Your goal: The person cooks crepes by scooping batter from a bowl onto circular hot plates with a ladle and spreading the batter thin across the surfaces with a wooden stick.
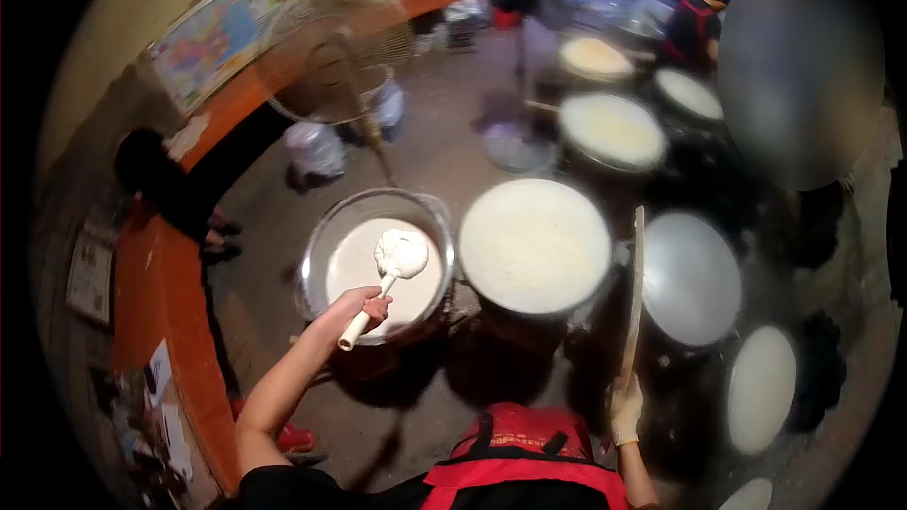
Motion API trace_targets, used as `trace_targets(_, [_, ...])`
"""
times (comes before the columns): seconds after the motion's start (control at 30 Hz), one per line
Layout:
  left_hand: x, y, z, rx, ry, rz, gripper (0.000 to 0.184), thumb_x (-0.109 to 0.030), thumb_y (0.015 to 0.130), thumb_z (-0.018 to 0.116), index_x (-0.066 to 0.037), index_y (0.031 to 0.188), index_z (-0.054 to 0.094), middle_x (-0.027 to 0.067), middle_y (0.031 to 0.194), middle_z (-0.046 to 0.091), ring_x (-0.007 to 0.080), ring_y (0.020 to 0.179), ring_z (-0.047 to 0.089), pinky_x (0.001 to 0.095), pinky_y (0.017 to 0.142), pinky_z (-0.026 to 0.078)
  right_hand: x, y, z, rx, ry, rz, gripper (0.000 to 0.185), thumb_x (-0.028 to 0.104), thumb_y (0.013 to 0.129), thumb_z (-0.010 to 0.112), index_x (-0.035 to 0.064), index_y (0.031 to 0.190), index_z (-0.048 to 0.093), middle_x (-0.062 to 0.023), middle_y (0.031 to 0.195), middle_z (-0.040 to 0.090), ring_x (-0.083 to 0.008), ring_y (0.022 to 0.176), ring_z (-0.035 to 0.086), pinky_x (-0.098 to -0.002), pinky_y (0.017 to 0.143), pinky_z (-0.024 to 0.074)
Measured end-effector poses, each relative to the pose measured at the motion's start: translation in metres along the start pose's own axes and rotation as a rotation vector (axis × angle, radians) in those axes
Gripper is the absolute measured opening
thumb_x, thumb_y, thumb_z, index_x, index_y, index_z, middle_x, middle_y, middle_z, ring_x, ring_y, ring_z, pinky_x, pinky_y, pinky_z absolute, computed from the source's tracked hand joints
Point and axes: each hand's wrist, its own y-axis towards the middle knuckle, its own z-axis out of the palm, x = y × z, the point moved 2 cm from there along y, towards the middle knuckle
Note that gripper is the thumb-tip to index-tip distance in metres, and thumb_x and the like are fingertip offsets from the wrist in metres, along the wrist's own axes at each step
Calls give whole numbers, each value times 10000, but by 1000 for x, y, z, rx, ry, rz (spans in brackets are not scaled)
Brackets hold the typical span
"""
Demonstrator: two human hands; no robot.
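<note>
My left hand (368, 310) is closed around the pale handle of a ladle (402, 255), whose bowl is full of thick white batter. The ladle hangs over a large metal pot (312, 260) that holds creamy batter (351, 269). My right hand (625, 411), in a light glove, grips the lower end of a long, thin wooden stick (637, 293), which stands slanting upward between two round griddles. On the left one lies a pale round sheet of batter (536, 246). The right griddle (692, 279) shows bare grey metal.
More round griddles with pale sheets (612, 132) stand beyond and at the right (761, 389). A caged fan (331, 52) stands behind the pot. One person (161, 179) leans on an orange counter (156, 321) at left; another person (694, 33) is at far right.
</note>
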Motion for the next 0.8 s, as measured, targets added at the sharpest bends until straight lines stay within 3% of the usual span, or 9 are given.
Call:
trace_targets(0.07, [18,2,53,22,93,-74,158,-91,917,398,47,995,385,5,668,380,34,474,345,154,368,324,7,-12,-30,-23,215,190,262,288,931,497,77,1066,574,-7,621,540,-70,409,426,-210,363,310])
trace_targets(0.3, [99,35,276,230,785,-242,193,-28,852,407,49,1029,401,26,696,413,57,495,367,158,396,358,31,18,-143,49,308,80,372,382,924,491,51,1074,573,-42,610,579,-111,404,485,-239,380,378])
trace_targets(0.43, [184,49,417,431,1873,590,229,-81,829,530,1,1041,504,81,731,519,150,608,517,300,553,446,73,76,-195,-268,-370,-895,290,148,864,564,24,1126,554,-141,861,636,-222,635,616,-308,553,507])
trace_targets(0.5, [233,59,464,614,2171,1146,253,-73,787,563,-1,1024,513,154,782,570,261,749,583,365,639,458,105,96,-218,-313,-554,-1070,356,111,828,588,44,1174,541,-127,1014,618,-248,740,630,-338,615,521])
trace_targets(0.57, [275,77,488,591,2306,1387,138,-56,757,516,17,859,457,226,791,564,414,804,547,474,698,437,117,105,-236,-197,-570,-690,399,113,861,550,110,1258,509,-162,1049,615,-323,919,601,-400,774,484])
trace_targets(0.63, [302,94,497,626,2317,1448,116,-54,757,508,12,834,452,223,778,557,417,796,549,486,699,432,127,112,-254,-178,-511,-499,425,85,874,512,110,1297,474,-155,995,625,-322,860,611,-392,739,487])
trace_targets(0.7, [323,107,503,636,2210,1423,138,-45,745,536,5,852,464,211,783,571,407,786,555,478,682,431,83,128,-270,-168,-311,-412,459,67,884,473,138,1336,436,-111,855,633,-246,708,612,-326,636,488])
trace_targets(0.77, [338,125,500,628,2038,1290,199,-48,711,583,7,883,502,202,754,583,383,743,572,438,651,445,29,142,-271,61,580,253,408,266,909,532,256,1312,473,-36,610,559,-145,388,471,-278,360,369])
trace_targets(0.8, [346,141,498,600,1949,1251,232,-52,688,604,13,894,519,193,728,588,360,707,581,414,632,451,15,138,-269,31,616,341,422,266,906,541,293,1319,460,0,603,513,-105,364,399,-238,339,307])
